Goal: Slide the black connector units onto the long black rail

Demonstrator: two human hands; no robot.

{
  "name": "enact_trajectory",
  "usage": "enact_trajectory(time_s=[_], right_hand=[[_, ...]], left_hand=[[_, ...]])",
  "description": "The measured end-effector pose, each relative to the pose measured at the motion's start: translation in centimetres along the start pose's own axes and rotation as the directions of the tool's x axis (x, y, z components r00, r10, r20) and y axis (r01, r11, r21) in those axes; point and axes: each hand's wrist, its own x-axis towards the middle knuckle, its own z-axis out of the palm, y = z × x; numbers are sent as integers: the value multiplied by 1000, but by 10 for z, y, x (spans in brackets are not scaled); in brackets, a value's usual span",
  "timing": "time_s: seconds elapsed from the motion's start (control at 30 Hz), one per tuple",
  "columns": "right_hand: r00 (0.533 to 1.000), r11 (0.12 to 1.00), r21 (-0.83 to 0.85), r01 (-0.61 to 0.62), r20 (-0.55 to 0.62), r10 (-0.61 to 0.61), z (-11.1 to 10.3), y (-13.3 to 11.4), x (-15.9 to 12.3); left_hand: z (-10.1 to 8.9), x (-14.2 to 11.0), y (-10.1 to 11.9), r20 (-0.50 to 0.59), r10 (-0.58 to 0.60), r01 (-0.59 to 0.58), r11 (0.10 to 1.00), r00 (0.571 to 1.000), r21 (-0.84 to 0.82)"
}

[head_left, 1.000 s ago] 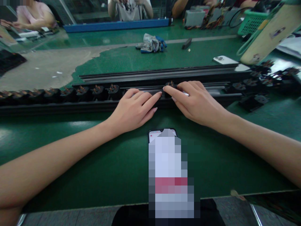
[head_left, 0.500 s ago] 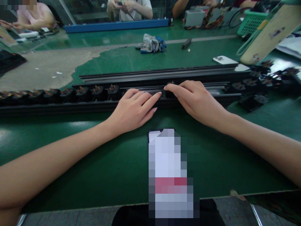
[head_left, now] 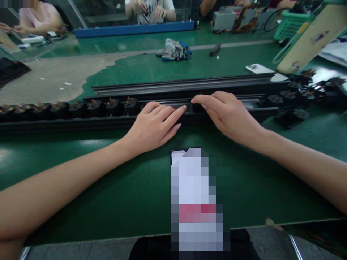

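Note:
A long black channel rail (head_left: 67, 124) lies across the green table, with a row of black sockets with copper pins (head_left: 94, 105) seated in its left part. My left hand (head_left: 154, 124) rests on the rail's middle, fingers stretched out, the index fingertip on a dark piece inside the channel. Just to its right, my right hand (head_left: 230, 112) has thumb and bent fingers closed around a black socket (head_left: 196, 106) at the channel. That socket is largely covered by the fingers, so how deep it sits in the rail cannot be seen.
More black rails (head_left: 162, 86) lie behind. Loose sockets (head_left: 294, 113) cluster at right, near a white phone (head_left: 259, 68) and a cream bottle (head_left: 311, 39). Gloves (head_left: 173, 50) and a blue bar (head_left: 135, 29) are farther back. Another phone (head_left: 177, 156) lies in front. Co-workers sit opposite.
My right hand has shifted slightly to the right, its fingers still around the socket. My left hand stays in place. Across the table, a co-worker's hands have moved apart.

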Motion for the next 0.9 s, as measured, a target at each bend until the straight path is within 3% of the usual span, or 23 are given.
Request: enact_trajectory(time_s=[0.6, 0.9], right_hand=[[1000, 1000, -6, -3, 13, 4, -1, 1, 3], [1000, 1000, -11, -20, -7, 20, -2, -1, 1]], left_hand=[[0, 0, 1, -7, -4, 4, 999, 1000, 42], [-11, -1, -4, -89, -176, 187, 975, 980, 123]])
